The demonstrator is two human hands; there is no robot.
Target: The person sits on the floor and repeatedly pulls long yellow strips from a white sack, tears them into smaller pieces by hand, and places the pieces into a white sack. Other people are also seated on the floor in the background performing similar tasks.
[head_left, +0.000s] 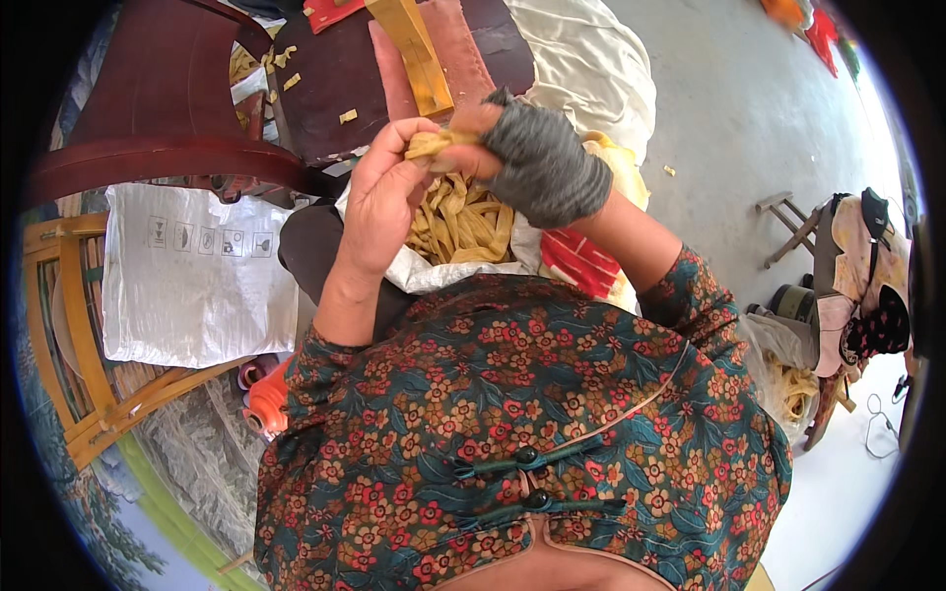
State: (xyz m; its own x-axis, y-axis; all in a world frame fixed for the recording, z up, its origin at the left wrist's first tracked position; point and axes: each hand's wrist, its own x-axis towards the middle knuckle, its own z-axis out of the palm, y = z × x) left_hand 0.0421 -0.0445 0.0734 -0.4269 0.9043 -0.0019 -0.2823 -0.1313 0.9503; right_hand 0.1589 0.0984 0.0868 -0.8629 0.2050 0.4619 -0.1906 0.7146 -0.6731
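Note:
Both my hands meet in front of my chest over a tan-yellow strip [434, 146], soft and bunched into a small loop. My bare left hand [379, 202] pinches its left end between thumb and fingers. Around the other end my right hand [537, 158] is closed; it wears a dark grey fingerless glove, and its fingertips are smeared by motion. Just below, a heap of similar tan-yellow strips [458, 225] fills an open white bag [448, 276] at my lap. I cannot tell what material the strips are.
Ahead, a wooden bar [419, 59] crosses a dark red surface [335, 74] with scraps on it. A dark red chair [163, 148] and a white sack [197, 281] over a bamboo chair are left. White cloth [601, 69] lies front right; a small stool [788, 222] stands right.

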